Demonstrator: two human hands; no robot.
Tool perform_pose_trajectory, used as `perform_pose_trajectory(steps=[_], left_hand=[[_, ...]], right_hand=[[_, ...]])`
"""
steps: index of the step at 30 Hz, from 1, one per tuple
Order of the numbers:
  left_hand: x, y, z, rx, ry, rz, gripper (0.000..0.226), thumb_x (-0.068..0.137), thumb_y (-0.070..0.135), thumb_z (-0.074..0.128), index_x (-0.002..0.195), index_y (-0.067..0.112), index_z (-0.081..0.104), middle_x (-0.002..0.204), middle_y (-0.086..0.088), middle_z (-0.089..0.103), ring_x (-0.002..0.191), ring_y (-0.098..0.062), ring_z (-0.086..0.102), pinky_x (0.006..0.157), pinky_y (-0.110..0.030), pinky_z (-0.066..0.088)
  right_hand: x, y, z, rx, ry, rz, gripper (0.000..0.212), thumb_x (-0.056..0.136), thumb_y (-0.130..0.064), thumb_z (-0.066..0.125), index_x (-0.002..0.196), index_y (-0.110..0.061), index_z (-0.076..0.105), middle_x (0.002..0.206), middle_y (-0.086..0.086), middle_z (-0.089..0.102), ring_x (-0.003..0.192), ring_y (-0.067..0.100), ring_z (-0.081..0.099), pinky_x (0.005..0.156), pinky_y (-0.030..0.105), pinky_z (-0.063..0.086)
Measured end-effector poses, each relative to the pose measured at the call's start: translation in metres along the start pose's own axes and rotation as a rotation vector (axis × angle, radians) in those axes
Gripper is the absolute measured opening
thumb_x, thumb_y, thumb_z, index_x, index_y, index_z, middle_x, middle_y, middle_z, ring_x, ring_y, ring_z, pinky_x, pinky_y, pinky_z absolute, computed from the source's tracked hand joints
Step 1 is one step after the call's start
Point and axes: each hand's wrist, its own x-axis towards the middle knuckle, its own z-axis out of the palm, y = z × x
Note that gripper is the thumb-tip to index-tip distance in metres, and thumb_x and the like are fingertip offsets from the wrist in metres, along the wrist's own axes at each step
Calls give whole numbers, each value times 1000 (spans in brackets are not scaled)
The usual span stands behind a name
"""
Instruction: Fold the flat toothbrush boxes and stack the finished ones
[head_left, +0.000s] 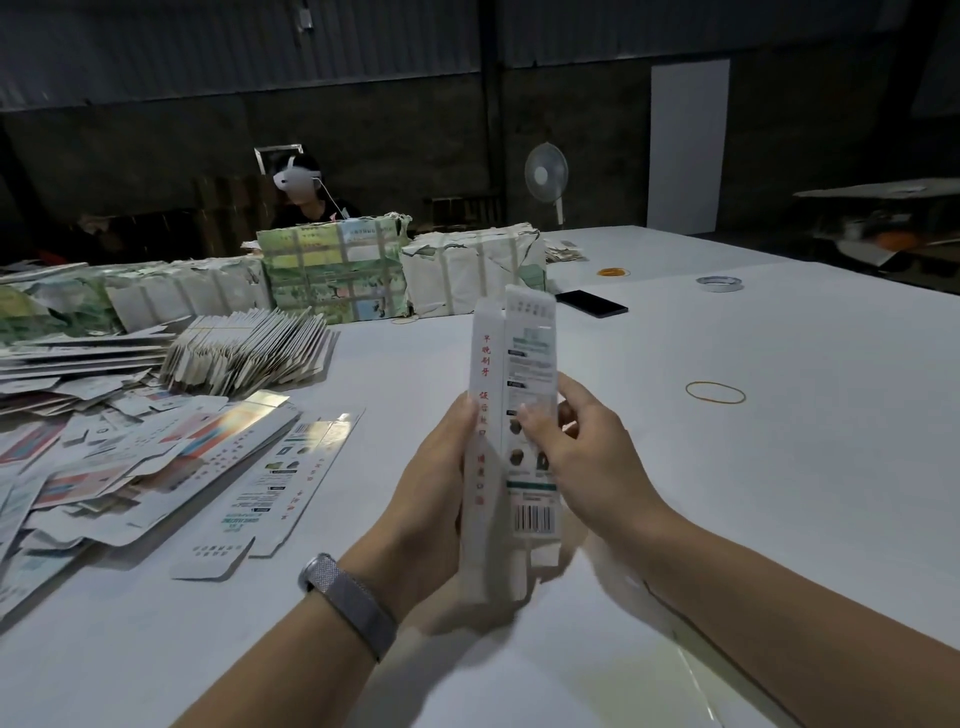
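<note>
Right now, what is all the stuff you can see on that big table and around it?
Toothbrush box: one, white with red writing, held upright in both hands.
Flat boxes: many, white and colourful, scattered at the left.
Bundled flat boxes: one fanned stack, white, behind the scattered ones.
Wrapped bundles: several, green and white, far side of the table.
Phone: one, black, right of the bundles.
Rubber bands: two, yellow, on the right.
Tape roll: one, grey, far right.
Fan: one, white, at the back.
Table: one, white.
Person with headset: one, behind the bundles.
Watch: one, grey, left wrist.
Left hand: grips the box.
Right hand: pinches the box.
</note>
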Motion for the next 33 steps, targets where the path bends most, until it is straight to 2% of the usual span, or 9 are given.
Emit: perform_pose_trajectory(steps=[3, 6, 11, 13, 17, 21, 25, 29, 33], left_hand=[[-1, 1, -1, -28, -44, -57, 59, 92, 67, 34, 143, 42, 52, 126, -2, 71, 115, -25, 69, 91, -45, 59], [-1, -2, 3, 9, -50, -14, 60, 90, 65, 38, 145, 42, 49, 124, 1, 72, 112, -21, 70, 79, -36, 61], [3, -3, 8, 20, -22, 86, 55, 92, 61, 41, 140, 37, 54, 126, 2, 71, 115, -25, 69, 89, -54, 59], [3, -4, 7, 86, -4, 127, 56, 92, 64, 40, 146, 48, 44, 134, 7, 66, 118, -24, 67, 92, -59, 54], [3, -5, 4, 196, 42, 194, 61, 86, 73, 42, 144, 63, 31, 123, 26, 65, 113, -7, 65, 84, -31, 55], [0, -4, 6, 265, 43, 202, 66, 87, 77, 41, 148, 58, 26, 139, 25, 55, 127, -5, 56, 97, -36, 54], [1, -7, 8, 287, 50, 279, 64, 87, 58, 41, 147, 40, 32, 123, 28, 60, 106, 17, 60, 73, -4, 49], [3, -9, 8, 269, 95, 281, 53, 91, 60, 51, 140, 48, 32, 132, 4, 57, 109, 3, 64, 75, -11, 52], [2, -9, 7, 231, 165, 257, 55, 79, 59, 64, 128, 60, 39, 117, 12, 62, 101, -8, 72, 77, -29, 61]], right_hand=[[-1, 3, 0, -144, 13, -8, 53, 99, -41, 56, 149, -37, 39, 99, 0, 51, 96, 9, 61, 78, 28, 57], [-6, 0, 2, -110, -20, -128, 40, 100, -32, 58, 137, -44, 52, 101, -4, 52, 88, -2, 56, 67, 9, 48], [-7, -2, 8, 76, -82, -180, 24, 95, -36, 64, 116, -47, 66, 97, -12, 60, 88, 11, 61, 83, 37, 57], [-7, -4, 8, 123, -96, -145, 31, 87, -48, 63, 118, -51, 61, 89, -17, 60, 83, 14, 62, 76, 33, 56], [-8, -8, 5, 165, -107, -129, 34, 87, -56, 58, 120, -57, 53, 98, 0, 61, 74, 11, 64, 62, 21, 50], [-10, -11, 5, 210, -121, -126, 44, 82, -58, 56, 126, -60, 48, 105, 8, 61, 76, 13, 66, 63, 24, 52], [-10, -11, 5, 224, -128, -97, 65, 77, -63, 59, 139, -53, 42, 110, 8, 62, 89, 23, 69, 68, 38, 58], [-10, -16, 3, 249, -120, -84, 52, 82, -52, 61, 132, -58, 45, 112, 5, 64, 96, 20, 70, 71, 37, 60], [-8, -19, 1, 313, -111, -54, 39, 95, -33, 59, 127, -54, 50, 107, 12, 68, 96, 21, 72, 65, 28, 57]])
